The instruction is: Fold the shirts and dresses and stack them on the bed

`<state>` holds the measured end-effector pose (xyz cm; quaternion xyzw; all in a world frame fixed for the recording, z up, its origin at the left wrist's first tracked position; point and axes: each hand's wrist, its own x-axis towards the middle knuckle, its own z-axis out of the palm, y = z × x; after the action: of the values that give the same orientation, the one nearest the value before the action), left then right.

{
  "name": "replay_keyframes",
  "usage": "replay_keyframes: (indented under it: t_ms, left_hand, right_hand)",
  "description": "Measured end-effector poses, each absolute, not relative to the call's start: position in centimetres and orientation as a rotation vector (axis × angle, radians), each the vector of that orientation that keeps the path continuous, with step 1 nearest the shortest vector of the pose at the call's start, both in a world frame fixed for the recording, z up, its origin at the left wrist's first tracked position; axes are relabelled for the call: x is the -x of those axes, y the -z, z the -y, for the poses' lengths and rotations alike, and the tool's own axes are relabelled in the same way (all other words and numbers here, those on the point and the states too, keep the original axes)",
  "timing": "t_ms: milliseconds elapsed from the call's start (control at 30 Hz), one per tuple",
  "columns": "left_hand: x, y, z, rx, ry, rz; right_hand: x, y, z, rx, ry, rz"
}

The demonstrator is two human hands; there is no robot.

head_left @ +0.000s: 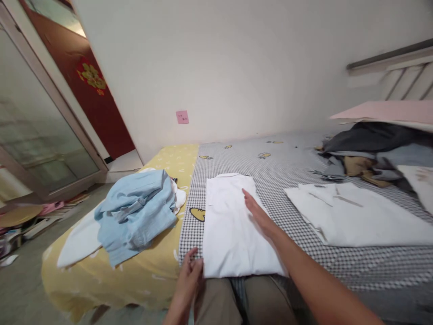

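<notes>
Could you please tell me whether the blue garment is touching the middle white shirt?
Apart: the head view plainly shows a strip of checked sheet between the blue garment and the middle white shirt.

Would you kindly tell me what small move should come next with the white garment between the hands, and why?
Probably smooth the white garment toward its near edge with the right hand: faint creases show there, and the left hand is at the near left corner.

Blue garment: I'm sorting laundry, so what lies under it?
White cloth sticks out from beneath the blue garment, with the yellow sheet below. Anything fully covered can't be seen.
</notes>
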<state>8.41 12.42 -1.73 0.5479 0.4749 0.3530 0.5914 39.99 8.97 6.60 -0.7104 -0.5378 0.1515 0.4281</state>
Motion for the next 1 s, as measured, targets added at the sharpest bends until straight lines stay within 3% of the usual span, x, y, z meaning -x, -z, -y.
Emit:
replay_keyframes:
  t_ms: [100,200,333,467,700,1000]
  left_hand:
    - [-5.0,1.4,-13.4,-1.709,-0.994,-1.213]
    - [-2.5,0.8,-14.0,-2.491,-1.069,-1.223]
    - [-3.2,-0.5,-14.8,-3.278,-1.072,-0.761]
    - [-5.9,-1.5,-16.4,-3.532,-0.987,-0.495]
    - [-7.4,-2.1,-17.8,-3.719,-0.701,-0.269]
    - [-9.9,-0.5,-19.5,-3.477,-0.720,-0.329]
  right_hand:
    - [-42.6,-6.3,-3.2,1.638,-0.061,1.128]
    - [-44.0,-3.1,3.2,1.771,0.299,1.425]
    - [-43.9,1.3,8.2,1.873,0.582,1.959]
    - [-43.4,2.6,7.6,1.910,0.756,1.963]
    - [-42.6,2.8,4.3,1.851,0.606,2.151]
    - [-44.2,3.8,2.5,1.856,0.255,2.015]
